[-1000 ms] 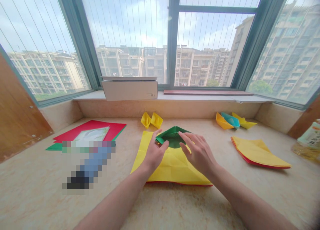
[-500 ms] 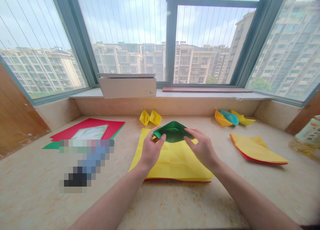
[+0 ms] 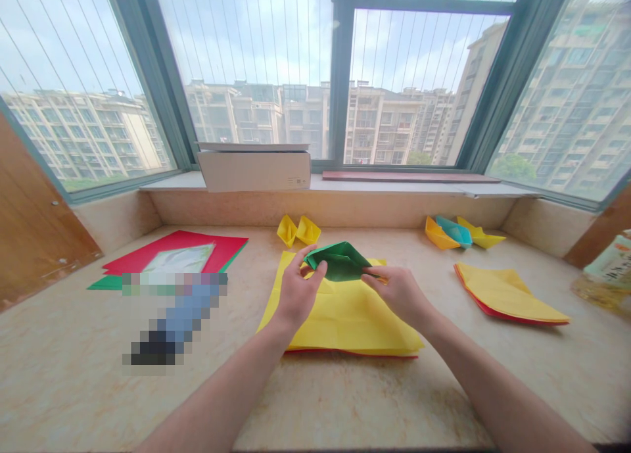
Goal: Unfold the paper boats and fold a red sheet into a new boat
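A folded green paper boat [image 3: 344, 262] is held up between my two hands, above a stack of yellow paper [image 3: 340, 315] with a red edge showing underneath. My left hand [image 3: 300, 288] grips its left end, thumb on the near face and fingers behind. At the right end, my right hand [image 3: 394, 288] pinches the tip between thumb and fingers. Just beyond my left hand stand two small yellow folded paper pieces [image 3: 298, 231].
Orange, blue and yellow paper boats [image 3: 456, 233] stand at the back right, behind more yellow and red sheets [image 3: 510, 292]. A bottle [image 3: 608, 269] is at the right edge. Red and green sheets [image 3: 224, 246] lie left, beside a pixelated patch. A white box [image 3: 254, 170] rests on the sill.
The green paper's wide opening has narrowed, and its right side now slopes down. My right hand has shifted from the upper edge to a pinch on the right tip.
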Motion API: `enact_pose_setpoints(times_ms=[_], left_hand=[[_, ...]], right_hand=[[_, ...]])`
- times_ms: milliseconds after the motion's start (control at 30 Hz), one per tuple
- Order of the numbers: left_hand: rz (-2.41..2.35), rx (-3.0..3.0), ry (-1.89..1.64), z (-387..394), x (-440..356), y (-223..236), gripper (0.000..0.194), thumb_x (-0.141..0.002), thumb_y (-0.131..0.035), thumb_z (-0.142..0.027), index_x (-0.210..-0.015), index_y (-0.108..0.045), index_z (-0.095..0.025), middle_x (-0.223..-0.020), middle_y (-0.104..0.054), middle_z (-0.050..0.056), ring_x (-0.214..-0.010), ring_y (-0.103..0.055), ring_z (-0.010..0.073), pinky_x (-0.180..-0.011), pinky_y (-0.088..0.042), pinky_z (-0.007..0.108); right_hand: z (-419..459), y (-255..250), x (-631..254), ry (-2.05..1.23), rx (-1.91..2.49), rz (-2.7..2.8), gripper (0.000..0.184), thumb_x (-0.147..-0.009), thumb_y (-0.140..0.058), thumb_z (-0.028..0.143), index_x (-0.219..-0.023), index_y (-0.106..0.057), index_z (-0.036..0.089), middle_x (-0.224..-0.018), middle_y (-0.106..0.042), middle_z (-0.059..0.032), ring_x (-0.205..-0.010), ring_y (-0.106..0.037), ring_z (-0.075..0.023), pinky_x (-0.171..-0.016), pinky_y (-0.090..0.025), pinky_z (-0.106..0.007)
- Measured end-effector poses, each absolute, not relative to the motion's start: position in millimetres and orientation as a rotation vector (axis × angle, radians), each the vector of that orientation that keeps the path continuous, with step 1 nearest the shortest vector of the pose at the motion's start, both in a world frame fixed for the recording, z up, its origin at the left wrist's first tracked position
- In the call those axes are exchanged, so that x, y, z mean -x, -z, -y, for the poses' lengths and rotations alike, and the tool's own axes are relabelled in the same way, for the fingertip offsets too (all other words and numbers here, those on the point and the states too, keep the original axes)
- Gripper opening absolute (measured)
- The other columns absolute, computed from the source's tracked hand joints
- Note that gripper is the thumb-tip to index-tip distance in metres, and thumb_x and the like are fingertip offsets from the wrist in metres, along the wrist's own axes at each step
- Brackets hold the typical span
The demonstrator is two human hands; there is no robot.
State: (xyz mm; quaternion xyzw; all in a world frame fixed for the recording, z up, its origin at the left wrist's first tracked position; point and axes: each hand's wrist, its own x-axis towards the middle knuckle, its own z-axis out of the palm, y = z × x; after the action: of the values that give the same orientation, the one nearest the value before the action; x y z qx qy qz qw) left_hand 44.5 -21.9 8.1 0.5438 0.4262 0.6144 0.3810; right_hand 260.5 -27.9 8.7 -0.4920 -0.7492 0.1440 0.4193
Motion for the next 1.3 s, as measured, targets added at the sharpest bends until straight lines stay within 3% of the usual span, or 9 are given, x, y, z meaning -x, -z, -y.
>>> enact_pose_setpoints(times_ms=[133,367,700,900,1067,1300], left_hand=[[-1.071,-1.348,-1.557,21,-44,-8,0.048,-0.075,-0.075,-0.037,-0.118,-0.064,-0.021,-0.107,-0.070,0.007,-0.089,-0.068,0.0196,-0.078,-0.056,0.030],[-1.057,-1.305,-1.534,22,-45,-8,0.048,-0.072,-0.078,-0.037,-0.116,-0.065,-0.021,-0.106,-0.071,0.007,-0.090,-0.068,0.0202,-0.078,-0.057,0.031],[-0.996,-1.216,-1.501,22,-47,-12,0.046,-0.072,-0.078,-0.036,-0.111,-0.063,-0.018,-0.104,-0.071,0.006,-0.092,-0.068,0.0195,-0.084,-0.058,0.035],[-1.034,-1.240,-1.421,24,-50,-7,0.042,-0.070,-0.080,-0.038,-0.103,-0.067,-0.016,-0.101,-0.072,0.008,-0.091,-0.069,0.0227,-0.077,-0.061,0.037],[-1.025,-1.292,-1.386,28,-53,-10,0.045,-0.070,-0.080,-0.041,-0.105,-0.069,-0.015,-0.103,-0.072,0.010,-0.096,-0.068,0.0260,-0.075,-0.062,0.039],[-1.024,-1.348,-1.395,30,-53,-12,0.045,-0.072,-0.078,-0.046,-0.103,-0.068,-0.015,-0.099,-0.073,0.010,-0.093,-0.068,0.0259,-0.071,-0.062,0.037]], right_hand=[[27,-11,-265,-0.384,1.280,1.907,0.021,-0.087,-0.060,0.031,-0.095,-0.079,0.023,-0.089,-0.079,-0.0038,-0.074,-0.072,-0.0238,-0.065,-0.053,-0.031],[24,-12,-274,-0.502,1.297,1.951,0.026,-0.087,-0.058,0.034,-0.099,-0.079,0.023,-0.088,-0.079,-0.0011,-0.075,-0.070,-0.0243,-0.063,-0.050,-0.031],[23,-11,-278,-0.173,1.297,1.998,0.029,-0.095,-0.050,0.034,-0.086,-0.076,0.023,-0.077,-0.075,-0.0033,-0.070,-0.068,-0.0211,-0.064,-0.049,-0.030],[19,-7,-279,0.137,1.156,1.865,0.026,-0.097,-0.047,0.032,-0.084,-0.067,0.022,-0.111,-0.068,-0.0088,-0.094,-0.067,-0.0224,-0.080,-0.052,-0.035],[23,-11,-276,0.119,1.083,1.728,0.025,-0.099,-0.044,0.033,-0.085,-0.062,0.022,-0.091,-0.068,-0.0064,-0.085,-0.065,-0.0207,-0.075,-0.051,-0.032],[28,-12,-276,0.146,1.119,1.695,0.028,-0.100,-0.043,0.035,-0.085,-0.062,0.021,-0.084,-0.067,-0.0049,-0.075,-0.064,-0.0185,-0.069,-0.048,-0.029]])
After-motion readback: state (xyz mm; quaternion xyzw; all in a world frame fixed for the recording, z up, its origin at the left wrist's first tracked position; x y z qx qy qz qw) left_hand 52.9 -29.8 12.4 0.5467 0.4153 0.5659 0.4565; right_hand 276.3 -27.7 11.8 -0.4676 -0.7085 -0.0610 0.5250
